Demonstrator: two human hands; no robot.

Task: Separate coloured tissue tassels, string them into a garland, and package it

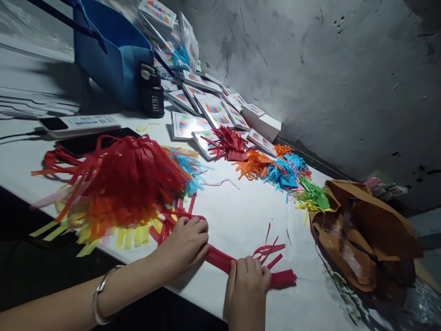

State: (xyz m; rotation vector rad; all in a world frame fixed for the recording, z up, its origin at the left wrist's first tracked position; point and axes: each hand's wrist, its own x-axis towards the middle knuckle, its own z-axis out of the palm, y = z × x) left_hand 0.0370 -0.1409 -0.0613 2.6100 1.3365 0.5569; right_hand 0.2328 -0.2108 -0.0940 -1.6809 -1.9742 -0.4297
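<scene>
A long, flat red strip of thin, paper-like material point(219, 259) lay on the white surface point(237, 211), its long axis slanting across the view from upper left to lower right, roughly parallel to the surface's near edge. Both hands sat along that line rather than across it. The left hand point(189, 241) had its grip closed over the strip's upper-left stretch, just beside the heaped pile of red, orange, yellow and blue fringed streamers point(134, 177); the right hand point(248, 280) had its fingers curled over the strip farther down, with a short span bare between the two. Past the right grip a flat red end lay free, pointing away from the pile, so the right hand was the nearer one to it. Narrow red fringe strands point(270, 250) fanned out beyond that hand, toward the far side. How firmly either grip pinched could not be told, since the fingers hid the undersides.
</scene>
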